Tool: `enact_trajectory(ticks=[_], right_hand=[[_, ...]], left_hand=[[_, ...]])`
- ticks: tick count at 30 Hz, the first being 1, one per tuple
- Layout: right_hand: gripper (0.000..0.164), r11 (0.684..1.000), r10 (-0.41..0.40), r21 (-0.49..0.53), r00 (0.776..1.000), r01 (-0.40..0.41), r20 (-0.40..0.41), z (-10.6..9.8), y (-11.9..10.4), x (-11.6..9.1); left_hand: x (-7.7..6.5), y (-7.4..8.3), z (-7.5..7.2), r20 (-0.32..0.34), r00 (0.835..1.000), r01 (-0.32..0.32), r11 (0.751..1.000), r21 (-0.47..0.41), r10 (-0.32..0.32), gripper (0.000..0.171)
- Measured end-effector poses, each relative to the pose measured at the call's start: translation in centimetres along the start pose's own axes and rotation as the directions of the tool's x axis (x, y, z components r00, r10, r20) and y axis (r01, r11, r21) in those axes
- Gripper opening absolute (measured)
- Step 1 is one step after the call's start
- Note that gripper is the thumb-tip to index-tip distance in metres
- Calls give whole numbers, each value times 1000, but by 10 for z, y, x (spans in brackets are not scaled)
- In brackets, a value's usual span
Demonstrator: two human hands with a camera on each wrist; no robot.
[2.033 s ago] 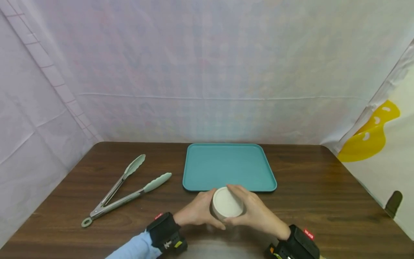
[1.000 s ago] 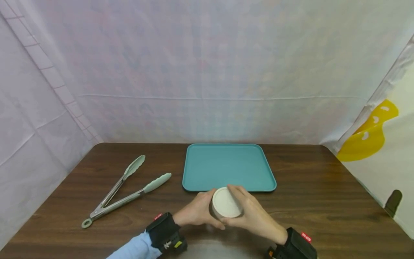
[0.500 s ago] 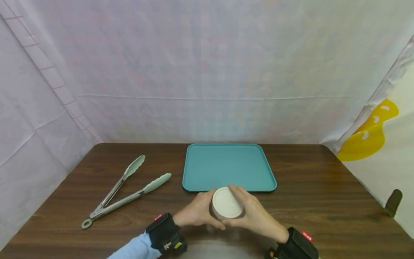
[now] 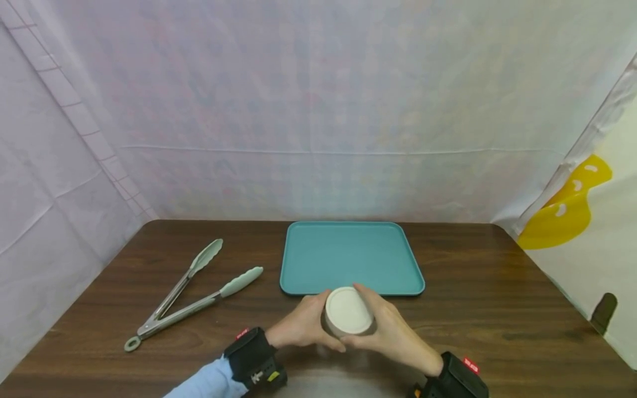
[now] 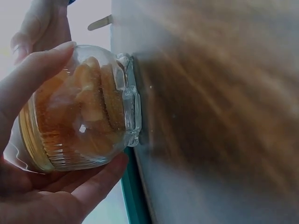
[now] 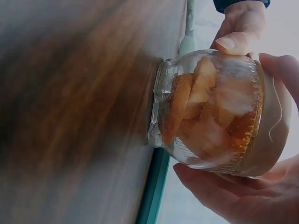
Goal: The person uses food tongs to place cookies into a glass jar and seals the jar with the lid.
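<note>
A small glass jar (image 5: 79,116) with a cream lid (image 4: 349,311) stands on the table in front of the tray. Orange-brown pieces (image 6: 205,102) fill much of it, and its clear foot sits against the wood. On the left side of the jar, my left hand (image 4: 304,323) grips it, thumb toward me and fingers round the far side. From the right, my right hand (image 4: 390,331) holds the jar up by the lid, its thumb near the left thumb.
A teal tray (image 4: 350,257) lies just behind the jar. Spread tongs (image 4: 171,318) with pale green tips lie to the left on the dark wooden table (image 4: 497,309). Light cloth (image 4: 318,110) hangs behind.
The right hand and wrist have shifted very slightly left and toward me since two seconds ago. The jar, left hand, tray and tongs stay practically in place.
</note>
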State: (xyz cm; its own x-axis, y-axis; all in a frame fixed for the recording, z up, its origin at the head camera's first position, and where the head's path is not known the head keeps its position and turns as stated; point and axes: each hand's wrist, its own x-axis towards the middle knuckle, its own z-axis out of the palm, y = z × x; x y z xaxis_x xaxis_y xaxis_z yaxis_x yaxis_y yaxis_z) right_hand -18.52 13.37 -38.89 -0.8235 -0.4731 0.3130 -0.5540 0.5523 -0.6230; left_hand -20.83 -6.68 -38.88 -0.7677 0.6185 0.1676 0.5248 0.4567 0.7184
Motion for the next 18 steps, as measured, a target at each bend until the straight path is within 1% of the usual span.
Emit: enact_trajectory(ticks=[5, 8, 12, 14, 18], right_hand=[[85, 1000, 6, 1, 1000, -6, 1, -1, 1, 2], [87, 1000, 17, -3, 1000, -16, 24, -4, 3, 5], [89, 1000, 1, -2, 999, 0, 50, -7, 5, 10], [89, 1000, -7, -2, 998, 7, 57, -9, 7, 12], [89, 1000, 4, 11, 997, -5, 74, -10, 8, 14]], left_hand=[[2, 0, -1, 1, 1000, 11, 1000, -9, -11, 82], [4, -1, 0, -16, 1000, 16, 1000, -12, -17, 82], [7, -2, 1, -45, 999, 20, 1000, 1, -20, 82], [8, -2, 0, -50, 998, 22, 1000, -2, -22, 83], [10, -2, 1, -46, 999, 27, 999, -25, -29, 83]])
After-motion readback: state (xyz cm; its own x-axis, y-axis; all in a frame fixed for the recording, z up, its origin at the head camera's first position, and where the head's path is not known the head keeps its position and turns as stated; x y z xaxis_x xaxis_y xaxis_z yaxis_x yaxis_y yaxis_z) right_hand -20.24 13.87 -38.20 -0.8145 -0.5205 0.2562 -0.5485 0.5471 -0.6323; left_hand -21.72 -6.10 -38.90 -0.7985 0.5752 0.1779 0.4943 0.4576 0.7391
